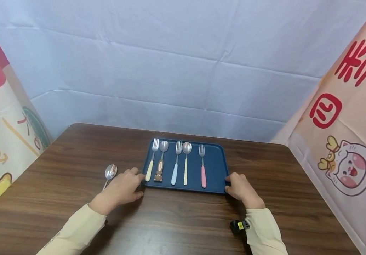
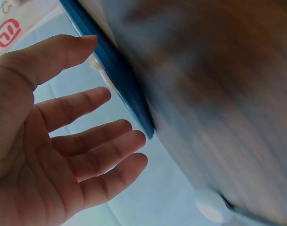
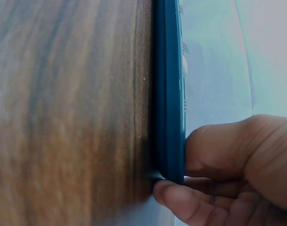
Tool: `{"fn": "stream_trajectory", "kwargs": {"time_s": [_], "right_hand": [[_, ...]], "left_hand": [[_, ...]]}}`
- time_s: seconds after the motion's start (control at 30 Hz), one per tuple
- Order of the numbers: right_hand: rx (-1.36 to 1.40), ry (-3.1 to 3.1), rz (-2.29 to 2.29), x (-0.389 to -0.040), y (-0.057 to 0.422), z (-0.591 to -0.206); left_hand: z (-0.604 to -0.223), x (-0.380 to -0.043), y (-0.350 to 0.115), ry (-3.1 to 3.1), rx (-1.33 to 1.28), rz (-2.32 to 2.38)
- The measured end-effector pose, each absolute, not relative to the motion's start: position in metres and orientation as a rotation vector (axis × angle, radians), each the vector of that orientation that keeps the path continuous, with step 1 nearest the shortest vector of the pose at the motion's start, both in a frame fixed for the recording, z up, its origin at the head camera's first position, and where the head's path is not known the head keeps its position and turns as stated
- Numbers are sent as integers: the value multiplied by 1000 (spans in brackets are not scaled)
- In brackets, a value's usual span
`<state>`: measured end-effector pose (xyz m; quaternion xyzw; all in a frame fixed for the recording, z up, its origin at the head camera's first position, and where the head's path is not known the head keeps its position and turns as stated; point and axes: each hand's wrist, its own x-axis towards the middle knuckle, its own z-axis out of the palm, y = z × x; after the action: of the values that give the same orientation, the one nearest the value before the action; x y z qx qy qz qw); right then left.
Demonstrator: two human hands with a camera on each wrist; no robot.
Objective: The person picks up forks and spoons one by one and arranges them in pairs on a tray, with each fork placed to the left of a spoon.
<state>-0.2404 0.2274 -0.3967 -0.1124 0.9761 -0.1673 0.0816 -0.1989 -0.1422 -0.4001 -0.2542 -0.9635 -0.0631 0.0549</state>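
Observation:
A dark blue tray (image 1: 216, 166) lies on the table with a row of cutlery on it. From left to right are a pale yellow fork (image 1: 149, 170), a spoon with a brown bear handle (image 1: 160, 166), a light blue fork (image 1: 174, 173), a slim yellow spoon (image 1: 186, 171) and a pink fork (image 1: 203, 177). My right hand (image 1: 241, 189) pinches the tray's near right corner, thumb at the rim and fingers below. At the near left corner is my left hand (image 1: 122, 187), its fingers spread and loosely bent beside the edge.
Left of the tray, a metal spoon (image 1: 110, 171) lies on the brown wooden table (image 1: 183, 223), its handle partly hidden behind my left hand. A pale cloth (image 1: 170, 71) hangs behind the table, and printed cloths hang at both sides.

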Motion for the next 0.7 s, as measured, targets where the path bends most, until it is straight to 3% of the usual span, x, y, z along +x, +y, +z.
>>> {"fn": "stream_trajectory", "kwargs": {"time_s": [0.7], "right_hand": [[-356, 2938, -531, -238, 228, -397]], "left_hand": [[-399, -172, -187, -3019, -635, -209]]}}
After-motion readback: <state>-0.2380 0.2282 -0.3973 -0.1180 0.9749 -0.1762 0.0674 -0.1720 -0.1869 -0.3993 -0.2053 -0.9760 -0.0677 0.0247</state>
